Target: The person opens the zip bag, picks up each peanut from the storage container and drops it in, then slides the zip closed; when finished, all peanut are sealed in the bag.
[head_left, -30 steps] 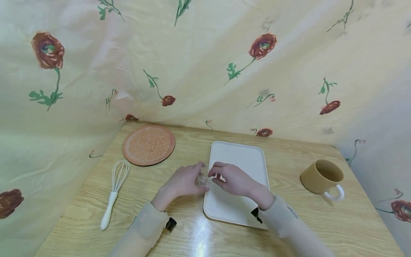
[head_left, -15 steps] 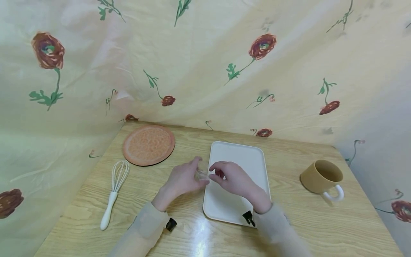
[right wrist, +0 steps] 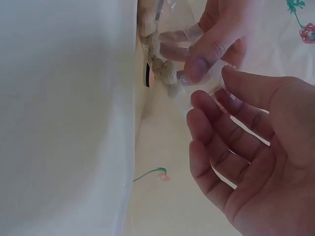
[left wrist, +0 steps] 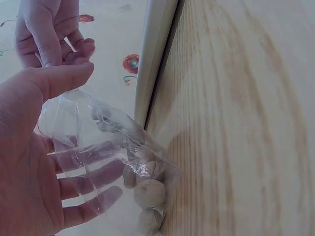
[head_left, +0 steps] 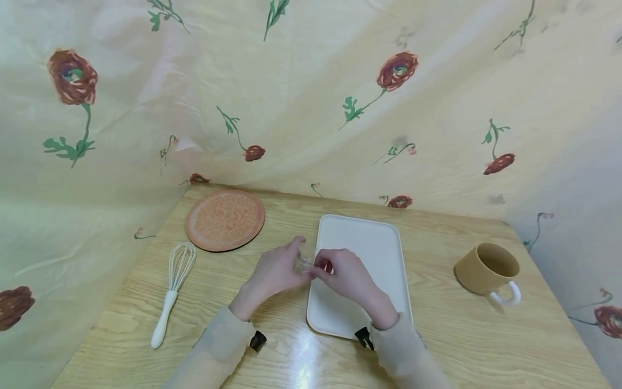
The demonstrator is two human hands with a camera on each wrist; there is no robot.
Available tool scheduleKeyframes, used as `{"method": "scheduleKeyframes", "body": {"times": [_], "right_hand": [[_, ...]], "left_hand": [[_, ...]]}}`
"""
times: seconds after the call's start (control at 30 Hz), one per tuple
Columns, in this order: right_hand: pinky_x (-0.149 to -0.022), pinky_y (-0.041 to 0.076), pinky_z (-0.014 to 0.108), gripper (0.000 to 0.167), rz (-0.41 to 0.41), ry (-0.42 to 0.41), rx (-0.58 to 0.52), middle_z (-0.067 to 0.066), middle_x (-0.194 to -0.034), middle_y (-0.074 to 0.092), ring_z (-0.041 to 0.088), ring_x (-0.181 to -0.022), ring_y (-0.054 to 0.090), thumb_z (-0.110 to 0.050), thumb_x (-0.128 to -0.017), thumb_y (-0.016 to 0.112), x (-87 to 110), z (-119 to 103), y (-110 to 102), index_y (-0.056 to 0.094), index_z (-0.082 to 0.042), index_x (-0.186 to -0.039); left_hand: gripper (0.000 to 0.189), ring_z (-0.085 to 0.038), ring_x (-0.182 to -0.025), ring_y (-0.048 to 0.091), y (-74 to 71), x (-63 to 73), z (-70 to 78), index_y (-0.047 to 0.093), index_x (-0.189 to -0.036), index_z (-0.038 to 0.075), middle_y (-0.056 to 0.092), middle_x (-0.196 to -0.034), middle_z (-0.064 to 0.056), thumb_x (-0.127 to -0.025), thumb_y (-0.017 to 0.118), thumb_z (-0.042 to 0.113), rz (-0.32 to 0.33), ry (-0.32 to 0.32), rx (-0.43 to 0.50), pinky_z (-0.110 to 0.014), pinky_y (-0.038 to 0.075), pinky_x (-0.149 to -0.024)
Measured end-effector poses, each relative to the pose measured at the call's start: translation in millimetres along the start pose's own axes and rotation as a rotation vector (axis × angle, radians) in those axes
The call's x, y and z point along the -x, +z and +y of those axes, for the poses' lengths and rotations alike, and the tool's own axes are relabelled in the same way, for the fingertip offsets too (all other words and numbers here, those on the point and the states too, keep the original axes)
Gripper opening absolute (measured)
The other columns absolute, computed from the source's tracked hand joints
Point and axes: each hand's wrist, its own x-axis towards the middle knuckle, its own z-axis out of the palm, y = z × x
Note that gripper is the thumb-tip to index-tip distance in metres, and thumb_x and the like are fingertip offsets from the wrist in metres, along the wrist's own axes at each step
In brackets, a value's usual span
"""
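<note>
My left hand (head_left: 276, 270) holds a clear plastic bag (left wrist: 106, 132), its thumb across the near side and its fingers spread behind the film. Several peanuts in their shells (left wrist: 150, 192) lie in the lower part of the bag, also visible as peanuts (right wrist: 165, 71) in the right wrist view. The fingers of my right hand (head_left: 351, 274) are curled, with thumb and forefinger pinching the bag's edge close to the left thumb. Both hands meet over the left edge of a white rectangular tray (head_left: 366, 237).
An orange-pink round mat (head_left: 225, 220) lies at the back left of the wooden table (head_left: 466, 351). A white whisk (head_left: 170, 302) lies in front of it. At the right stands a tan mug (head_left: 478, 270) with a white handle. A flowered cloth (head_left: 301, 108) hangs behind.
My right hand has shifted slightly left, and its thumb and forefinger have closed together at the bag's edge. My left hand's fingers have spread further from its thumb.
</note>
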Motion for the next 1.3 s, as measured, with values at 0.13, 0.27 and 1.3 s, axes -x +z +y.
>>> {"method": "scheduleKeyframes", "body": {"times": [0.13,0.27,1.3], "right_hand": [[-0.055,0.042,0.023,0.013,0.003,-0.002,0.005,-0.015,-0.068,0.059,0.003,-0.06,0.049,-0.017,-0.088,0.078,-0.9,1,5,0.07,-0.019,-0.078],[-0.056,0.043,0.024,0.013,0.024,-0.005,-0.018,-0.014,-0.069,0.062,0.003,-0.061,0.052,-0.016,-0.087,0.078,-1.1,1,7,0.071,-0.019,-0.077],[-0.065,0.056,0.025,0.005,0.068,0.062,-0.518,0.009,-0.08,0.073,0.037,-0.074,0.07,-0.004,-0.086,0.076,-13.3,18,3,0.074,0.0,-0.084]], "left_hand": [[0.075,-0.009,-0.063,0.055,1.2,0.4,-1.4,0.047,-0.14,0.009,0.069,-0.106,-0.003,-0.081,0.076,0.046,0.006,0.008,-0.004,-0.028,0.044,-0.052],[0.079,-0.011,-0.068,0.059,0.9,-0.4,-1.7,0.046,-0.141,0.01,0.069,-0.11,-0.003,-0.08,0.077,0.049,0.0,-0.002,-0.007,-0.03,0.047,-0.056],[0.042,-0.024,-0.098,0.065,-28.6,-7.4,-30.6,0.047,-0.115,0.004,0.07,-0.114,-0.013,-0.087,0.077,0.009,-0.153,-0.174,0.975,-0.035,0.047,-0.089]]}}
